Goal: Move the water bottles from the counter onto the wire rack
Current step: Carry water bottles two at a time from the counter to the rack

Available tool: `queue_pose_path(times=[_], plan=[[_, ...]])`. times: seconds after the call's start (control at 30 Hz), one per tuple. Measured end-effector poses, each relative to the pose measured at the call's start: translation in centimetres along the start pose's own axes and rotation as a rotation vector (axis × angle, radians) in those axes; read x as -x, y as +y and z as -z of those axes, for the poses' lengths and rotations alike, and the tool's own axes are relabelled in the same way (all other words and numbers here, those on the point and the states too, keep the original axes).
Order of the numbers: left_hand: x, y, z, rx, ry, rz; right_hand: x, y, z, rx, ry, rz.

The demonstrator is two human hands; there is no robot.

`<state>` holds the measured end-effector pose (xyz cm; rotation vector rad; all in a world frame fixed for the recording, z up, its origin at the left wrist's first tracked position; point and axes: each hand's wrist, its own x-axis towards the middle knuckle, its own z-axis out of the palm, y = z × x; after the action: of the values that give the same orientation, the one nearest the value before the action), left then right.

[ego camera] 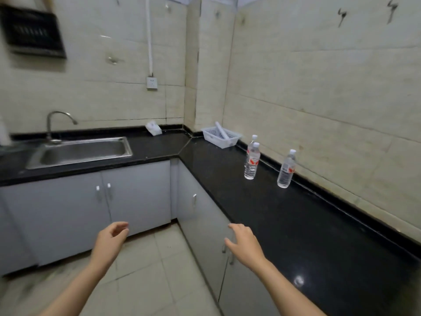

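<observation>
Three clear water bottles with white caps stand upright on the black counter (pixel 284 224) along the right wall. One bottle (pixel 251 161) with a red label stands in front of a second bottle (pixel 253 139), which it mostly hides. A third bottle (pixel 286 170) stands apart to their right. The black wire rack (pixel 32 30) hangs on the wall at the upper left, blurred. My left hand (pixel 111 239) is held over the floor, fingers relaxed, holding nothing. My right hand (pixel 243 242) hovers at the counter's front edge, fingers spread, well short of the bottles.
A white plastic basket (pixel 222 135) with a white roll in it sits in the counter's corner. A steel sink (pixel 79 151) with a tap (pixel 59 122) lies at the left. A crumpled white packet (pixel 153 128) rests by the back wall. Grey cabinet doors (pixel 136 192) line the space below.
</observation>
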<state>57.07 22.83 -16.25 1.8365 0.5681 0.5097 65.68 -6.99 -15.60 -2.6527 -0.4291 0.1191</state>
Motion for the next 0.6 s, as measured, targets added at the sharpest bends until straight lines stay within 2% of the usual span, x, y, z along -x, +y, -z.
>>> queue_pose_path(times=[0.13, 0.37, 0.6], plan=[[-1.9, -3.5, 2.7, -0.006, 0.048, 0.076, -2.9, -2.9, -3.1, -0.006, -0.054, 0.016], [-5.5, -6.1, 1.6, -0.014, 0.050, 0.130, -8.9, -2.9, -6.7, -0.029, -0.142, 0.041], [-16.3, -4.1, 0.4, -0.041, 0.114, 0.090, -21.6, -2.0, -6.4, -0.081, -0.059, 0.015]])
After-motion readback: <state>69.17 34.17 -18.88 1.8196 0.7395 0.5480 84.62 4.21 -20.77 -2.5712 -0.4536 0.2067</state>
